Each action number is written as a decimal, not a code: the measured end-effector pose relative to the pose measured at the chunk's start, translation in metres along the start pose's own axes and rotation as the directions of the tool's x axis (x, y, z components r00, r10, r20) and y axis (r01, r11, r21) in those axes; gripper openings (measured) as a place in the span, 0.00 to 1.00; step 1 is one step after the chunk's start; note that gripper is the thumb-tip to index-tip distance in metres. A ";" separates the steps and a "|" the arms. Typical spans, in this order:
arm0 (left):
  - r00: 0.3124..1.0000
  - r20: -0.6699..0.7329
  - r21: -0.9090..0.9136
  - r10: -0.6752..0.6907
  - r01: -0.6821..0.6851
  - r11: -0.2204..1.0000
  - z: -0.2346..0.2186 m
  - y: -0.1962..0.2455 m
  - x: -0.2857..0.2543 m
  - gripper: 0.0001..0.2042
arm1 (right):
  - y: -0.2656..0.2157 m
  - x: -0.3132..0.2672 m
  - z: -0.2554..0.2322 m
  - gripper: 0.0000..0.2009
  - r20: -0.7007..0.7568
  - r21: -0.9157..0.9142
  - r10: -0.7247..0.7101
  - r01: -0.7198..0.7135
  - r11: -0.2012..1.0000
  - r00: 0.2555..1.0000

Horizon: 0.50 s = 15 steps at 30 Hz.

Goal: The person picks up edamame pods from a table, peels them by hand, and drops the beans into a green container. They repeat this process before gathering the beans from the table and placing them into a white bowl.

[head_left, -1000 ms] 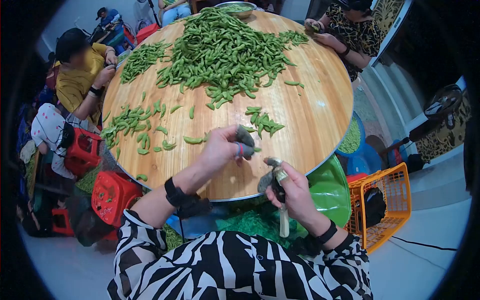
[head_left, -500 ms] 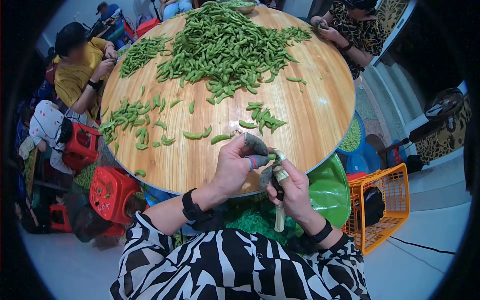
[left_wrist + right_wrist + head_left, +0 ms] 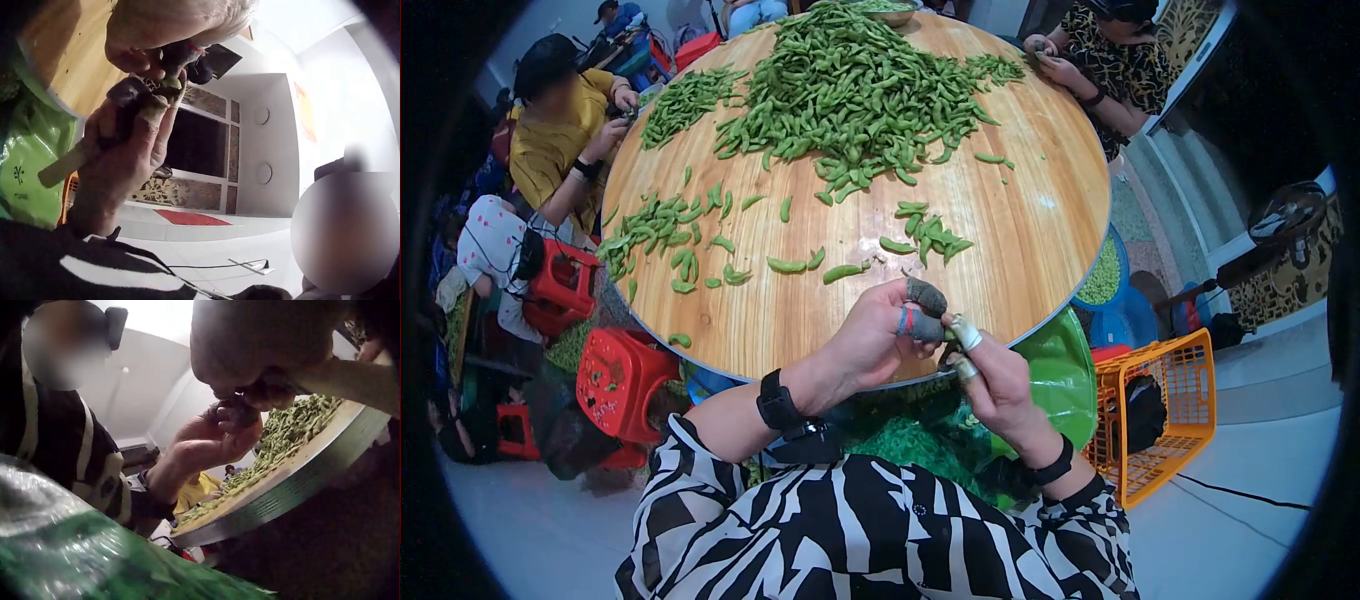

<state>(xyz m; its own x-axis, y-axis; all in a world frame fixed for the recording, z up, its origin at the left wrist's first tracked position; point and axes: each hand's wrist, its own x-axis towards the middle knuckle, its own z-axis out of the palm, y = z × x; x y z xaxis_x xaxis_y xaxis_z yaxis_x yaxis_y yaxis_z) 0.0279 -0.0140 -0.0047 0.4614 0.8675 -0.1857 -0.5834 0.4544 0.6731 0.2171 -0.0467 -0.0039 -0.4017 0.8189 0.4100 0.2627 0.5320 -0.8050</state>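
Note:
My left hand [image 3: 865,335], with grey coverings on thumb and forefinger, pinches a green soybean pod [image 3: 170,82] just beyond the table's near edge. Against it is my right hand [image 3: 1000,385], its thumb wrapped in pale tape. The right fingers curl round a tool with a pale, straight handle [image 3: 62,167]; its working end is hidden among the fingers. Most of the pod is covered by both hands. A few loose pods [image 3: 840,272] lie on the round wooden table [image 3: 780,325] beyond the left hand, and a small cluster of pods [image 3: 938,238] farther off.
A large heap of pods [image 3: 850,100] covers the table's far part. Green plastic sheeting [image 3: 1060,385] hangs below the near right edge, beside an orange crate [image 3: 1190,440]. A red stool [image 3: 615,385] stands at left. Two people [image 3: 550,150] sit working at the table's sides.
My left hand has moved right and toward me with the pod, meeting my right hand. The right hand has turned, so the tool's handle no longer shows hanging below it in the head view.

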 end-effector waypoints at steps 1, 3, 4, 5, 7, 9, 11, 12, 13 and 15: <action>0.999 0.021 0.030 -0.036 0.036 0.999 -0.001 -0.002 -0.001 0.06 | 0.002 0.000 -0.003 0.26 0.058 -0.195 -0.174 0.182 0.964 0.983; 0.996 0.046 -0.013 -0.080 0.080 0.997 -0.005 -0.010 -0.001 0.07 | 0.001 -0.003 -0.008 0.29 0.111 -0.232 -0.156 0.178 0.956 0.982; 0.990 0.072 -0.055 -0.122 0.126 0.990 -0.005 -0.013 -0.001 0.07 | 0.003 -0.005 -0.009 0.27 0.112 -0.203 -0.153 0.173 0.964 0.982; 0.990 0.073 -0.057 -0.122 0.127 0.990 -0.004 -0.015 -0.001 0.07 | 0.003 -0.006 -0.009 0.26 0.115 -0.172 -0.150 0.168 0.971 0.982; 0.999 -0.025 0.134 0.023 -0.019 0.991 0.007 -0.014 -0.002 0.06 | -0.001 -0.010 -0.006 0.23 0.052 -0.099 -0.068 0.073 0.992 0.996; 0.995 -0.006 0.271 0.095 -0.089 0.958 0.014 -0.016 -0.005 0.06 | -0.007 -0.013 -0.005 0.21 -0.002 -0.018 0.015 -0.016 1.000 1.000; 0.986 0.024 0.406 0.167 -0.162 0.899 0.014 -0.008 -0.007 0.06 | -0.013 -0.013 -0.006 0.16 -0.006 0.042 0.151 -0.151 0.988 0.989; 0.931 0.188 0.758 0.312 -0.340 0.558 0.009 0.002 -0.010 0.08 | -0.013 -0.014 -0.008 0.16 -0.005 0.043 0.147 -0.146 0.988 0.989; 0.851 0.392 0.895 0.349 -0.440 0.068 0.003 0.012 -0.012 0.10 | -0.013 -0.017 -0.012 0.14 0.024 0.111 0.248 -0.249 0.962 0.968; 0.768 0.477 0.831 0.428 -0.235 -0.505 -0.007 0.038 -0.008 0.14 | -0.012 -0.022 -0.019 0.13 0.058 0.174 0.343 -0.348 0.921 0.937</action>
<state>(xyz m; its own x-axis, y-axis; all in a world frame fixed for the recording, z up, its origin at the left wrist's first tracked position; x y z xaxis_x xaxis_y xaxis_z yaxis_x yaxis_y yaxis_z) -0.0029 -0.0022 0.0169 0.4235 0.7642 0.4864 0.7415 -0.6009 0.2985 0.2399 -0.0668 0.0048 -0.3369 0.9378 0.0834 0.2290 0.1676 -0.9589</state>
